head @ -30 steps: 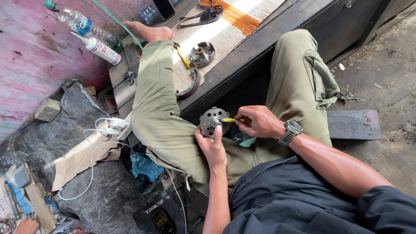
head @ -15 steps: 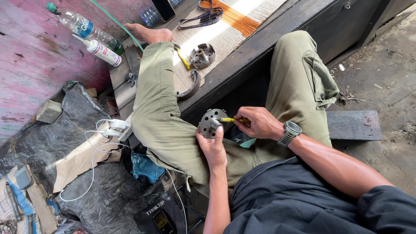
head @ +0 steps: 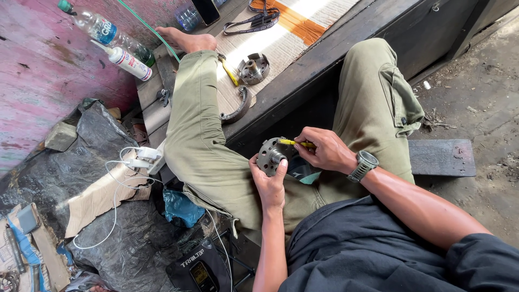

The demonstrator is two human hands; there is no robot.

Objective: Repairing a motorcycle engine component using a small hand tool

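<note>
I sit on a wooden platform with olive trousers, one leg stretched out. My left hand grips a round grey metal part with holes, thumb against its hub, over my lap. My right hand, with a wristwatch, holds a thin yellow-handled tool whose tip touches the part's face. A teal cloth lies under the right hand.
On the platform lie a round metal hub, a curved metal shoe, a yellow tool, a strap and a phone. Bottles and a white tube lie left. Black sheeting, a white power strip and a small black device lie below.
The hands and part stay almost still in my lap; the view has shifted slightly. The yellow tool remains at the part's face.
</note>
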